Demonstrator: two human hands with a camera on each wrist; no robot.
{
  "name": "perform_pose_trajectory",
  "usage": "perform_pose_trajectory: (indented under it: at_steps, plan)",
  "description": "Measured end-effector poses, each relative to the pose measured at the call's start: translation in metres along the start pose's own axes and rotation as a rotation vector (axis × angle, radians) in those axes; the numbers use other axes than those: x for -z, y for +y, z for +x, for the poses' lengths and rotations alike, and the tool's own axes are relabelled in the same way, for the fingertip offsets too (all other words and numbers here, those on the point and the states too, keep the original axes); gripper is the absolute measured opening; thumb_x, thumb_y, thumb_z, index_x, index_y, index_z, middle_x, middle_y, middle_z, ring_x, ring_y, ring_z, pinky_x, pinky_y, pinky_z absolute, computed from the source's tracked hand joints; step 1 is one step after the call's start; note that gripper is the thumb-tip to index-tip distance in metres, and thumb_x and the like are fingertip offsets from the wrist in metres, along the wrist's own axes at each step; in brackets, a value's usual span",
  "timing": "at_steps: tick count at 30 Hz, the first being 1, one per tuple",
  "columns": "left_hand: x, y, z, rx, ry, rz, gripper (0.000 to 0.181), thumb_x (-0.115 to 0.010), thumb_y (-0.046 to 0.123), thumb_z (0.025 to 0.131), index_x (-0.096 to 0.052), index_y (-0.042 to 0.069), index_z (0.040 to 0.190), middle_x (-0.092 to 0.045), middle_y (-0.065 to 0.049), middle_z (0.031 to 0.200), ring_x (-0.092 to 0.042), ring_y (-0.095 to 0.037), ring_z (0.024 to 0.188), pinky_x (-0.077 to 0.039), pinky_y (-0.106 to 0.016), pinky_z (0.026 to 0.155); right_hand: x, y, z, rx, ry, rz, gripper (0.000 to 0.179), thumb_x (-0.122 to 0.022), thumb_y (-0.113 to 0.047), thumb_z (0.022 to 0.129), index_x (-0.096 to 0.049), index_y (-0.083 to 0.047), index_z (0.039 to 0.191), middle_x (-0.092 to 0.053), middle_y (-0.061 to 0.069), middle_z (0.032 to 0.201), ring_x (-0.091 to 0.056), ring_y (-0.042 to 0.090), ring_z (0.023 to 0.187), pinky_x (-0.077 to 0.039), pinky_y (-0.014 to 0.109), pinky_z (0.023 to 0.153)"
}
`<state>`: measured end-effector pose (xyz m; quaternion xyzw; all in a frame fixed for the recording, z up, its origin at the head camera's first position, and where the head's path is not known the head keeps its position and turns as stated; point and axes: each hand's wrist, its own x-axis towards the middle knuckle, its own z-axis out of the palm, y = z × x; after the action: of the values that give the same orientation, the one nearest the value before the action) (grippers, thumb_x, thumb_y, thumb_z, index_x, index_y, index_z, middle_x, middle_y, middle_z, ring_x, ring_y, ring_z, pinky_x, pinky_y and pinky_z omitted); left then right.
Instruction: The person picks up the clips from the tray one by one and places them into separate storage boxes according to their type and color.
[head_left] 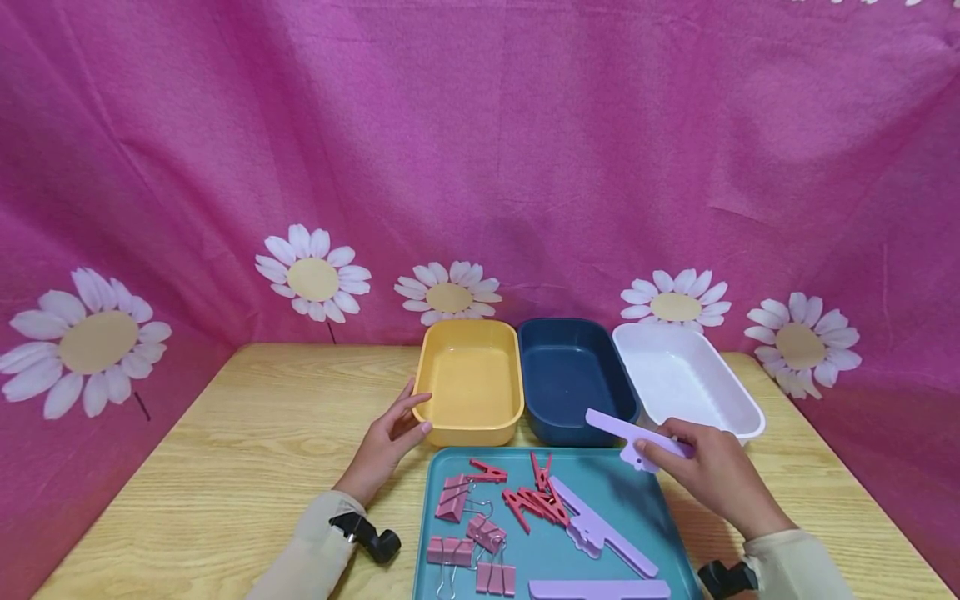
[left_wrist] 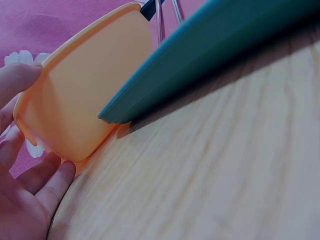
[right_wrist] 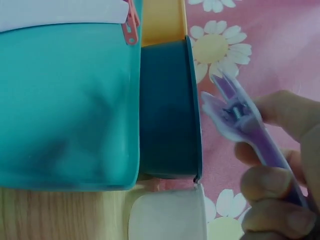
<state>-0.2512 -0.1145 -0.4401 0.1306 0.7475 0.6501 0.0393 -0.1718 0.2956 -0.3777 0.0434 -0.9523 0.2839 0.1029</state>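
My right hand (head_left: 720, 471) grips a lilac bag clip (head_left: 611, 425) by one end, above the front of the dark blue bin (head_left: 573, 429) and the tray's far right corner. In the right wrist view, fingers and thumb close round the clip (right_wrist: 267, 142), and a small metal spring shows between its parted arms. My left hand (head_left: 386, 442) touches the near left side of the yellow bin (head_left: 480, 435), its fingers loosely extended. The left wrist view shows fingertips (left_wrist: 65, 172) against the bin's outer wall (left_wrist: 90, 100). Both hands are off the teal tray (head_left: 558, 458).
On the tray lie several pink binder clips (head_left: 487, 533), several red clothespins (head_left: 540, 504) and two more lilac bag clips (head_left: 607, 533). A white bin (head_left: 678, 375) stands right of the blue one. Behind the wooden table (head_left: 315, 408) hangs a pink daisy-print cloth (head_left: 510, 167).
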Motion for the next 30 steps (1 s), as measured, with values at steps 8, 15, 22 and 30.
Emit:
perform_pose_trajectory:
  at_steps: [8, 15, 22, 30]
  plan:
    - [-0.001, 0.010, -0.004, -0.005, 0.000, 0.021, 0.045, -0.061, 0.015, 0.096, -0.050, 0.012, 0.140, -0.014, 0.001, 0.161, -0.029, -0.027, 0.142, -0.031, -0.038, 0.112, 0.009, 0.003, 0.006, -0.128, 0.015, -0.007, 0.049, -0.062, -0.059, 0.085, -0.071, -0.011, 0.089, -0.060, 0.002, 0.068, -0.051, 0.021, 0.071, -0.041, 0.028, 0.056]
    - [0.000, 0.010, -0.005, 0.006, 0.001, 0.042, 0.049, -0.063, 0.022, 0.095, -0.049, 0.012, 0.141, -0.014, 0.004, 0.161, -0.027, -0.024, 0.143, -0.030, -0.036, 0.113, 0.014, 0.013, 0.016, -0.122, 0.088, -0.019, 0.052, -0.061, -0.059, 0.087, -0.071, -0.008, 0.088, -0.054, 0.003, 0.064, -0.048, 0.022, 0.068, -0.038, 0.027, 0.052]
    - [0.001, -0.001, -0.001, 0.002, 0.014, 0.043, 0.046, -0.062, 0.018, 0.096, -0.050, 0.013, 0.140, -0.015, 0.006, 0.161, -0.027, -0.024, 0.142, -0.031, -0.038, 0.112, 0.016, 0.023, 0.029, -0.167, 0.079, 0.011, 0.059, -0.060, -0.061, 0.086, -0.073, -0.003, 0.096, -0.057, 0.004, 0.069, -0.049, 0.024, 0.076, -0.042, 0.027, 0.051]
    - [0.003, -0.023, 0.008, -0.034, 0.031, 0.050, 0.045, -0.066, 0.032, 0.092, -0.054, 0.026, 0.135, -0.019, 0.016, 0.158, -0.031, -0.020, 0.140, -0.033, -0.037, 0.111, 0.015, 0.034, 0.039, -0.189, 0.173, -0.012, 0.058, -0.058, -0.061, 0.088, -0.073, -0.005, 0.087, -0.055, 0.004, 0.064, -0.047, 0.025, 0.077, -0.038, 0.027, 0.051]
